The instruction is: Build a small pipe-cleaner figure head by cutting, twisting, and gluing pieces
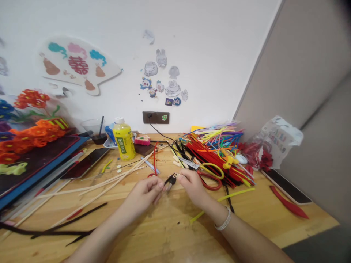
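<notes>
Over the middle of the wooden table (pixel 164 226), my left hand (pixel 152 191) pinches a short black pipe cleaner (pixel 168 179) between thumb and fingers. My right hand (pixel 190 184) is closed, its fingertips pinching a small part whose kind I cannot make out. Between the two hands hangs a small round black piece (pixel 172 180) with a greyish strip below it. Just beyond my right hand lie scissors (pixel 210 170) with yellow and red handles. A red pipe cleaner (pixel 155 160) stands up behind my left hand.
Bundles of red pipe cleaners (pixel 203 157) and mixed-colour ones lie behind the scissors. A yellow drink bottle (pixel 124 140) stands at back left, near thin wooden sticks (pixel 115 179) and a dark phone (pixel 86 163). Orange pipe-cleaner flowers (pixel 33 135) sit far left; another phone (pixel 286 186) lies right.
</notes>
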`<state>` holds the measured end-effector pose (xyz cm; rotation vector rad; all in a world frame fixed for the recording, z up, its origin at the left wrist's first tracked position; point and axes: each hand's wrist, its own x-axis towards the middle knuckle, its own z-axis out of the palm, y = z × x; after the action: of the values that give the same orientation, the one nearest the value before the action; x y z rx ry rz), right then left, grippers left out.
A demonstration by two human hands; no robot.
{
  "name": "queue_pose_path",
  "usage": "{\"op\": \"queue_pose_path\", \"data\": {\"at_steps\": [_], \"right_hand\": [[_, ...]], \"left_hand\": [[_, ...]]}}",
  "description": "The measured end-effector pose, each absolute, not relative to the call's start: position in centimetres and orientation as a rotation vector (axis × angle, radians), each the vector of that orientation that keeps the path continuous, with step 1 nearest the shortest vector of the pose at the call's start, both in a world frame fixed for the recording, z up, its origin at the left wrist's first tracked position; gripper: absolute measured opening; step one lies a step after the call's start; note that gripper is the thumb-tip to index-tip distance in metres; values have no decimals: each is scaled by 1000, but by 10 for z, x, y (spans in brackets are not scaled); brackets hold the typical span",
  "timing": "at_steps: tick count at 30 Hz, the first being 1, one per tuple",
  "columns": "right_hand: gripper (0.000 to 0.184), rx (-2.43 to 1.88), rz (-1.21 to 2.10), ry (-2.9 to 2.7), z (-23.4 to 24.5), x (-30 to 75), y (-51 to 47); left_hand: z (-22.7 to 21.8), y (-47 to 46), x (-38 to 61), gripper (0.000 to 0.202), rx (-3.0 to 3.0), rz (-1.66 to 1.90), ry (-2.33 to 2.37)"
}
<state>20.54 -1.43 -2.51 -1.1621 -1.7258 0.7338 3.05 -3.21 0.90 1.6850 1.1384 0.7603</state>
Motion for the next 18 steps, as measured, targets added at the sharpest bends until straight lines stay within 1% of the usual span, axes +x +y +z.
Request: {"op": "queue_pose_path", "data": {"at_steps": [9,13,16,18], "right_hand": [[29,-1128,704,-1704,-23,204,-15],[29,-1244,573,-1709,-23,210,-7],[29,-1416,431,-1894,-17,220,-3],[27,-1432,343,-2122,-12,226,-4]], "left_hand": [[7,-30,28,47,1688,742,1123],[8,-30,28,45,1679,756,1117],[10,-29,28,44,1677,767,1122],[11,-28,27,43,1688,775,1130]]}}
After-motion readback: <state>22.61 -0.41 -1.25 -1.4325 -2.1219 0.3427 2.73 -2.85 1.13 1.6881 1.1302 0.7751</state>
